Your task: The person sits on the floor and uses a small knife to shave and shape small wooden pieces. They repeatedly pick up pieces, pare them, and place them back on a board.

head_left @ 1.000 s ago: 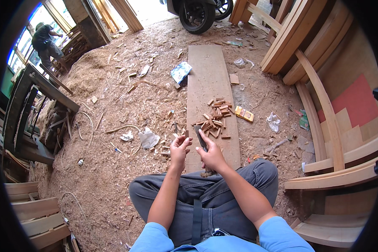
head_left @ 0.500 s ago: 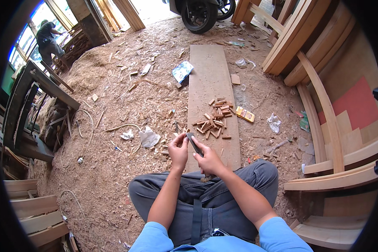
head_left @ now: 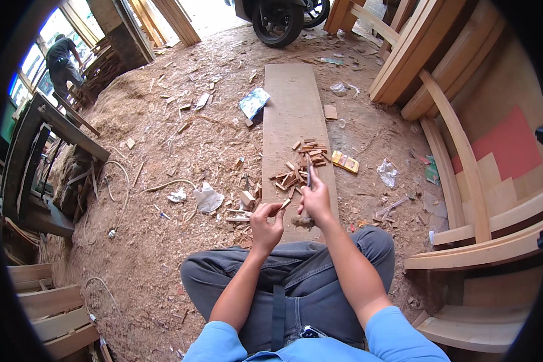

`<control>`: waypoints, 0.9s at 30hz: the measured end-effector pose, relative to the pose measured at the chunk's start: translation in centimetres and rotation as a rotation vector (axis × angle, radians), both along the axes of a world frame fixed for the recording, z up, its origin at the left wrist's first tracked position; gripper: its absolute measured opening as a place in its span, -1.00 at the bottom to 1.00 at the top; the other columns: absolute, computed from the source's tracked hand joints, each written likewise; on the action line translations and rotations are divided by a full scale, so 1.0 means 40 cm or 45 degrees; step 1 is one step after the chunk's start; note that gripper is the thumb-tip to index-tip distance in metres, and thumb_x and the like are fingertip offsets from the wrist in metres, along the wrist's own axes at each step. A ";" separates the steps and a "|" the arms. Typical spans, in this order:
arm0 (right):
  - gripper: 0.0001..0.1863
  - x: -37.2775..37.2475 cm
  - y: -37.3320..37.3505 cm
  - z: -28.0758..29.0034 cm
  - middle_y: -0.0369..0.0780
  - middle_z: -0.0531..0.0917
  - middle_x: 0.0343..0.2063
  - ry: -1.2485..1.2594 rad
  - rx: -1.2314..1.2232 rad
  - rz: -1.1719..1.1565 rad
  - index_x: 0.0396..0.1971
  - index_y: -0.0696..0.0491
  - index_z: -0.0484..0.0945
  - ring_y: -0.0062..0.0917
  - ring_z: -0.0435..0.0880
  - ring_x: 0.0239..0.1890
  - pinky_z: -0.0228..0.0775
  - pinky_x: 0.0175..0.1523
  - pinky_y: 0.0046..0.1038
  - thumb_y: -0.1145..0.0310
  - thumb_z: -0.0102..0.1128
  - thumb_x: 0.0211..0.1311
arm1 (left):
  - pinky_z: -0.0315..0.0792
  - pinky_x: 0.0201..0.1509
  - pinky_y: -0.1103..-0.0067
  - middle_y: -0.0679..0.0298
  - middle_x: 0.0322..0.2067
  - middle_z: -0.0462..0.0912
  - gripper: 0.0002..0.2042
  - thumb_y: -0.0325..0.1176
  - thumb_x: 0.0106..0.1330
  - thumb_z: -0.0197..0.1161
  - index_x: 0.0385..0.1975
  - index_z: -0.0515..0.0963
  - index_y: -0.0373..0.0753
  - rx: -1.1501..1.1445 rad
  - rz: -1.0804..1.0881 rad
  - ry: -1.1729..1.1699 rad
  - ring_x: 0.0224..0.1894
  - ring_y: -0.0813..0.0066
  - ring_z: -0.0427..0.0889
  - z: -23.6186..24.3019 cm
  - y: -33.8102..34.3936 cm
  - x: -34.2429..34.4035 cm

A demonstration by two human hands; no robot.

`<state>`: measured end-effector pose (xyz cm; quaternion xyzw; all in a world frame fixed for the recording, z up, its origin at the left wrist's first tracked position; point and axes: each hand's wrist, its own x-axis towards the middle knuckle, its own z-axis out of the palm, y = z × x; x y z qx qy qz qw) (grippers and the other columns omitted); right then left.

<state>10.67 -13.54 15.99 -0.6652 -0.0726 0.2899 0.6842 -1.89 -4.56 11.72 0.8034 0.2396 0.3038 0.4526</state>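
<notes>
My left hand point(head_left: 267, 228) pinches a small wooden block point(head_left: 285, 204) between thumb and fingertips, above the near part of a long board. Just to its right, my right hand point(head_left: 317, 202) is closed round a chisel point(head_left: 309, 172). The chisel's blade points away from me, toward the pile, and its rough, frayed handle end point(head_left: 303, 222) sticks out below my fist. Beyond both hands, a loose pile of small wooden blocks point(head_left: 297, 175) lies on the board point(head_left: 289, 102). The chisel is apart from the block in my left hand.
Wood shavings cover the ground. A yellow packet point(head_left: 345, 161) lies right of the board, a blue-and-white packet point(head_left: 254, 103) at its left edge. Wooden frames point(head_left: 464, 163) stand at the right. A motorbike wheel point(head_left: 277, 24) is at the far end; another person point(head_left: 63, 63) bends at far left.
My hands have moved apart. The chisel, earlier angled across against my left fingers, now points forward in my right hand, farther right. The other person bends lower.
</notes>
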 end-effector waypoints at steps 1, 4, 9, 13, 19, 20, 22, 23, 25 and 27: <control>-0.27 0.015 -0.004 -0.007 -0.29 0.51 -0.61 0.074 0.083 0.082 0.48 -0.07 0.02 -0.63 0.45 -0.77 0.45 -0.70 -0.48 0.60 -0.05 0.33 | 0.51 -0.30 0.58 0.19 -0.46 0.69 -0.91 -0.52 0.20 0.34 -0.33 0.69 -0.36 -0.012 0.102 -0.087 -0.42 0.49 0.66 -0.001 0.003 0.005; -0.25 0.006 -0.022 -0.032 -0.32 0.44 -0.69 0.166 0.063 0.190 0.48 -0.14 0.04 -0.62 0.42 -0.79 0.41 -0.73 -0.47 0.60 0.00 0.34 | 0.50 -0.38 0.63 0.20 -0.44 0.73 -0.86 -0.47 0.25 0.34 -0.26 0.70 -0.36 -0.123 0.301 -0.141 -0.50 0.58 0.65 -0.018 0.045 0.005; -0.27 -0.117 -0.011 -0.032 -0.33 0.44 -0.69 0.155 0.050 0.636 0.47 -0.17 0.08 -0.64 0.41 -0.79 0.41 -0.71 -0.49 0.55 0.04 0.34 | 0.49 -0.38 0.64 0.24 -0.44 0.72 -0.86 -0.47 0.26 0.34 -0.25 0.68 -0.38 -0.428 0.380 -0.168 -0.50 0.62 0.62 -0.054 0.103 -0.007; -0.27 -0.135 -0.011 0.000 -0.33 0.44 -0.71 0.199 -0.073 0.798 0.47 -0.18 0.07 -0.64 0.42 -0.80 0.39 -0.71 -0.51 0.54 0.01 0.34 | 0.53 -0.33 0.68 0.24 -0.37 0.73 -0.86 -0.56 0.27 0.28 -0.20 0.66 -0.39 -0.194 0.369 -0.119 -0.40 0.64 0.67 -0.056 0.100 -0.011; -0.28 -0.141 -0.016 -0.027 -0.32 0.45 -0.71 0.134 -0.065 0.766 0.47 -0.16 0.09 -0.63 0.43 -0.82 0.38 -0.71 -0.51 0.55 0.01 0.34 | 0.51 -0.36 0.60 0.21 -0.46 0.69 -0.89 -0.57 0.21 0.30 -0.29 0.67 -0.40 -0.088 0.352 -0.132 -0.46 0.52 0.67 -0.044 0.111 0.001; -0.28 -0.140 -0.011 -0.034 -0.32 0.45 -0.71 0.177 -0.078 0.787 0.47 -0.15 0.07 -0.63 0.42 -0.82 0.38 -0.71 -0.51 0.55 0.00 0.34 | 0.51 -0.35 0.61 0.21 -0.46 0.69 -0.89 -0.57 0.21 0.30 -0.30 0.66 -0.41 -0.057 0.333 -0.157 -0.45 0.52 0.67 -0.042 0.112 0.001; -0.28 -0.121 0.002 -0.040 -0.31 0.47 -0.70 0.259 -0.088 0.816 0.48 -0.13 0.05 -0.63 0.42 -0.82 0.38 -0.71 -0.51 0.57 -0.03 0.35 | 0.51 -0.34 0.61 0.21 -0.48 0.68 -0.90 -0.58 0.20 0.30 -0.31 0.66 -0.41 0.001 0.306 -0.172 -0.43 0.51 0.68 -0.040 0.105 -0.001; -0.28 -0.100 0.008 -0.039 -0.31 0.46 -0.70 0.167 -0.019 0.553 0.48 -0.12 0.04 -0.63 0.41 -0.82 0.39 -0.71 -0.51 0.57 -0.05 0.35 | 0.52 -0.32 0.62 0.20 -0.47 0.68 -0.91 -0.57 0.19 0.32 -0.32 0.67 -0.40 -0.112 0.305 -0.196 -0.42 0.50 0.69 -0.040 0.097 0.002; -0.28 -0.040 0.013 -0.028 -0.29 0.49 -0.68 0.249 0.046 0.201 0.48 -0.05 -0.01 -0.62 0.43 -0.80 0.43 -0.70 -0.51 0.60 -0.08 0.35 | 0.52 -0.31 0.62 0.20 -0.47 0.69 -0.90 -0.55 0.19 0.33 -0.32 0.67 -0.39 -0.168 0.111 -0.094 -0.42 0.51 0.69 -0.046 0.066 0.002; -0.27 0.006 0.003 -0.016 -0.27 0.51 -0.65 0.138 0.011 0.007 0.48 -0.01 -0.03 -0.62 0.45 -0.77 0.46 -0.69 -0.51 0.62 -0.08 0.34 | 0.51 -0.30 0.64 0.22 -0.46 0.71 -0.90 -0.52 0.19 0.36 -0.31 0.70 -0.36 -0.361 0.067 0.060 -0.44 0.56 0.67 -0.053 0.044 0.004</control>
